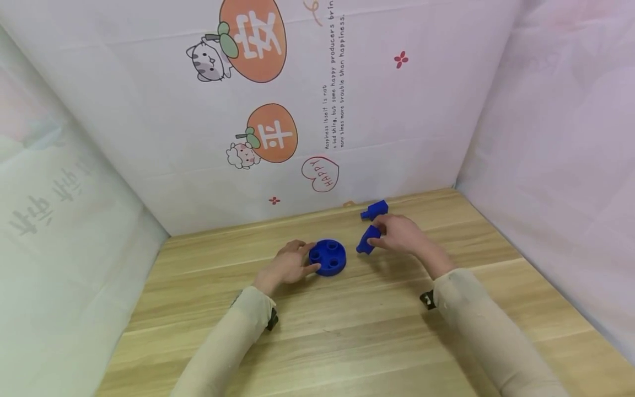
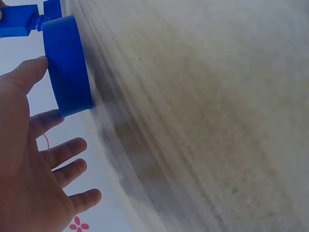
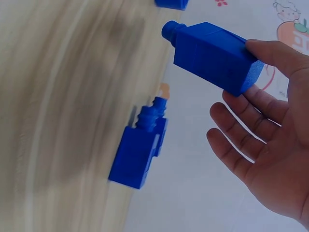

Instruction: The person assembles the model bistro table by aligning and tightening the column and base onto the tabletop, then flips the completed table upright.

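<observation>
In the head view, a round blue base (image 1: 327, 271) with several raised sockets lies on the table. My left hand (image 1: 288, 263) holds its left rim between thumb and index finger; the left wrist view shows the other fingers spread away from the base (image 2: 70, 67). My right hand (image 1: 399, 234) pinches a blue bottle-shaped block (image 1: 369, 240) by its flat end. Its ribbed neck points toward the base, and the right wrist view shows this block (image 3: 212, 55) tilted above the table, with the lower fingers loosely bent.
Behind the held block lies another blue bottle-shaped piece (image 1: 377, 209), near the back wall. In the right wrist view, a similar neck shows just behind this piece (image 3: 130, 159). Printed white sheets (image 1: 397, 121) enclose the wooden table (image 1: 317, 336) at the back and sides.
</observation>
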A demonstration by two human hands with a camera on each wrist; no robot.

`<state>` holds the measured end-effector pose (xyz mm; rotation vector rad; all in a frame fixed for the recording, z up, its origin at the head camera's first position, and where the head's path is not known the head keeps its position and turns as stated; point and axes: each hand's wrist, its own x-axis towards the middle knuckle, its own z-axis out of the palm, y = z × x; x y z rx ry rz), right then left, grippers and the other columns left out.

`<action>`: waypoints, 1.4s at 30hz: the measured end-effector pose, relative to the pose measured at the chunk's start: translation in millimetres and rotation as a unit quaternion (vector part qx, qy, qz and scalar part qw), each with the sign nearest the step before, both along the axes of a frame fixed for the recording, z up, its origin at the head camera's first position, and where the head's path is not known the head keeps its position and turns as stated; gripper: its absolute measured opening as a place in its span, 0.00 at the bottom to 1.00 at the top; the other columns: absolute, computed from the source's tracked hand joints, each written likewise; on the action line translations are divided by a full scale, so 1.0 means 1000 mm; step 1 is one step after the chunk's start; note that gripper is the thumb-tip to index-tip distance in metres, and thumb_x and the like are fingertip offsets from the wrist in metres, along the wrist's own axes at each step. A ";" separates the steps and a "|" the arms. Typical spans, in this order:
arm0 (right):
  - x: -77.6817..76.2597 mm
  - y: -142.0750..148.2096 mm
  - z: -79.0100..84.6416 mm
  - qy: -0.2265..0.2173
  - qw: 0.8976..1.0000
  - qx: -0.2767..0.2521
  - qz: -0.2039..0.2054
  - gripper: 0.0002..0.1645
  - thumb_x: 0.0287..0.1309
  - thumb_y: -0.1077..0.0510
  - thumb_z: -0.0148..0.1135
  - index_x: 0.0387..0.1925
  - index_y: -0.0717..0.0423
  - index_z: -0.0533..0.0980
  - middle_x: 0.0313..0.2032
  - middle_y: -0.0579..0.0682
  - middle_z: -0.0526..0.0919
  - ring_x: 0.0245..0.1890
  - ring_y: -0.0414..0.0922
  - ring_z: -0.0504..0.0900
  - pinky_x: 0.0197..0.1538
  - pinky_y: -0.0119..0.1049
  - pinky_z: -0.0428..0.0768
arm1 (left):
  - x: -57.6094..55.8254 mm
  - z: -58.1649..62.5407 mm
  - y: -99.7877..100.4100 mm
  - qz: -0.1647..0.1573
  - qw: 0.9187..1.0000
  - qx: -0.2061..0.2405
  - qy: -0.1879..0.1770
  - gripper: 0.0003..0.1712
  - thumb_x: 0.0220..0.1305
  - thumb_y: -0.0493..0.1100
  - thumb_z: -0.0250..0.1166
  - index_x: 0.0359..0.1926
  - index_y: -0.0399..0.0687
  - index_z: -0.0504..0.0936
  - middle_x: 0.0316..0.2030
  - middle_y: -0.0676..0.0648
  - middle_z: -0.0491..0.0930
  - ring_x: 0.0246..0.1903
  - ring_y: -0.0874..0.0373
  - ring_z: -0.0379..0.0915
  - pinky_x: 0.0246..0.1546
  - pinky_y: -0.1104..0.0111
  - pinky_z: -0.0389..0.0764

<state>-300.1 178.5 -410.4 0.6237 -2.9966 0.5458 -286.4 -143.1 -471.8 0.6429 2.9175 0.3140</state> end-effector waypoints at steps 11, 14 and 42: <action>0.006 -0.023 0.017 0.008 1.000 -0.010 0.027 0.23 0.55 0.41 0.71 0.45 0.51 0.82 0.40 0.47 0.86 0.42 0.48 0.84 0.48 0.47 0.81 | -0.003 -0.001 0.000 -0.007 1.000 -0.008 0.004 0.44 0.69 0.71 0.52 0.78 0.56 0.57 0.72 0.39 0.62 0.73 0.41 0.56 0.73 0.46 0.59; 0.006 -0.030 0.020 0.003 0.999 -0.014 0.037 0.20 0.56 0.40 0.70 0.43 0.48 0.81 0.40 0.46 0.85 0.44 0.48 0.83 0.50 0.47 0.81 | -0.004 0.000 0.000 -0.004 1.000 -0.012 0.007 0.44 0.69 0.71 0.52 0.78 0.57 0.57 0.72 0.40 0.62 0.73 0.42 0.56 0.73 0.47 0.59; -0.002 -0.090 0.001 -0.004 0.996 0.034 0.077 0.30 0.60 0.34 0.64 0.55 0.47 0.78 0.40 0.47 0.85 0.35 0.43 0.82 0.37 0.38 0.81 | -0.008 -0.007 -0.003 -0.001 1.000 -0.025 0.005 0.43 0.70 0.72 0.50 0.78 0.58 0.57 0.72 0.40 0.62 0.73 0.43 0.57 0.72 0.46 0.60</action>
